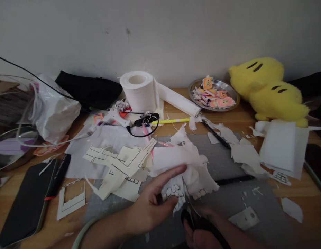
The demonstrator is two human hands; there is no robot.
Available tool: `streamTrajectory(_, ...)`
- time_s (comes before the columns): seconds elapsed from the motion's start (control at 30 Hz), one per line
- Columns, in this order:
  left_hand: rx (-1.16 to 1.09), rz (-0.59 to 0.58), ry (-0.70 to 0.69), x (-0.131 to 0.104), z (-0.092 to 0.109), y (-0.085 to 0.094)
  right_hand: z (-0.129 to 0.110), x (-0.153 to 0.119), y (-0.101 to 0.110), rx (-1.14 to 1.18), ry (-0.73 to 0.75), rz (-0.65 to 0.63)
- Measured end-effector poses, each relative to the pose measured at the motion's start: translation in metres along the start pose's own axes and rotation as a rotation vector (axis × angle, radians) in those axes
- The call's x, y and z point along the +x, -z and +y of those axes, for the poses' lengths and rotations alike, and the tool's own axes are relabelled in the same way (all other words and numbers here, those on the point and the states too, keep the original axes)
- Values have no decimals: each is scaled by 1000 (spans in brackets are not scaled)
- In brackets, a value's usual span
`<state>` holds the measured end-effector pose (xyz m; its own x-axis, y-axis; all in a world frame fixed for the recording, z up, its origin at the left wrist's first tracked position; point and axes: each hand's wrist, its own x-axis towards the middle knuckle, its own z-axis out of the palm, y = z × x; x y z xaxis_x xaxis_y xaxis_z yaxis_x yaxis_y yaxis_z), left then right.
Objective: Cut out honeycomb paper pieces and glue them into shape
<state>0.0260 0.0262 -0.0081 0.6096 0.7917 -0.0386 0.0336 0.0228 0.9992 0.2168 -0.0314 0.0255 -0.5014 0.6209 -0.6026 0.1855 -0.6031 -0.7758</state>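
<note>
Low in the middle of the view, my left hand [147, 207] pinches a small paper piece [176, 193] printed with rounded, pebble-like outlines. Its index finger stretches out over torn white paper [176, 155]. My right hand [202, 231] is closed round the black handles of a pair of scissors [193, 211], partly cut off by the bottom edge. The blades point up along the right side of the paper piece, close to my left thumb. Whether they are cutting into it I cannot tell. Beneath lies a grey cutting mat [222, 193] strewn with scraps.
Printed cream paper cutouts [119, 162] lie left of the hands. Behind stand a paper roll [139, 90], a hot glue gun [116, 117] and a metal bowl [217, 107] of orange pieces. Yellow plush toys [277, 93] sit back right; a phone [28, 200] and black marker [58, 176] lie left.
</note>
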Motion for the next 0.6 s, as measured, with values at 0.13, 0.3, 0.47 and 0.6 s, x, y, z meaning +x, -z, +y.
streamTrajectory(0.13,-47,-20,51,2,2,-1,-4,-3,-1,-18,-23,36)
streamTrajectory(0.3,-132,-64,124,7,6,1,-9,-3,0,-32,-48,34)
streamTrajectory(0.47,-219,-41,152,9,5,3,4,8,-1,26,-6,-25)
streamTrajectory(0.6,-370,-12,240,10,5,1,5,6,-4,34,61,-8)
